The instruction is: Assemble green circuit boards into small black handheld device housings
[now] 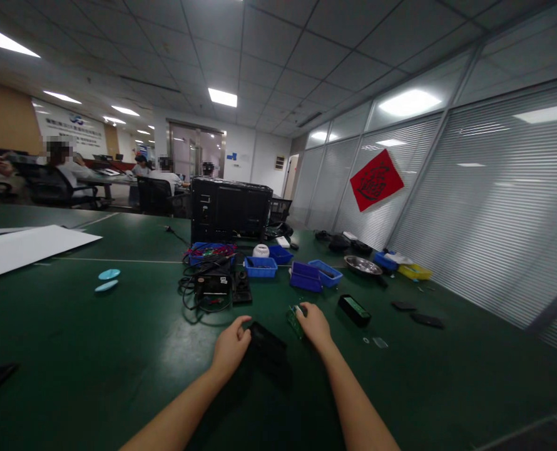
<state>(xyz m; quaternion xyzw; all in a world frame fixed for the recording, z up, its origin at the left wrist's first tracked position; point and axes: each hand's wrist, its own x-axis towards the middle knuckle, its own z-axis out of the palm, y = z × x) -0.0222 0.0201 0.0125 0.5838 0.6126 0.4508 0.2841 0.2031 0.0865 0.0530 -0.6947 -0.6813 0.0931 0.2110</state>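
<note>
My left hand [232,343] is closed on the left end of a black plastic casing [268,344], which lies tilted just above or on the green table. To its right, my right hand [314,323] grips a small green circuit board [295,322] by its upper right edge. A gap separates the board from the casing. Right of my right hand lies a black case with a green board in it [354,310]. A small white ring [365,341] and a clear plastic piece [380,342] rest nearby.
Blue bins [260,267] and a black cabled device [213,283] stand beyond my hands, with a large black computer case [231,210] behind. A metal bowl [363,265] and a yellow tray [414,271] are at the right. Flat black pieces [427,320] lie near the right edge.
</note>
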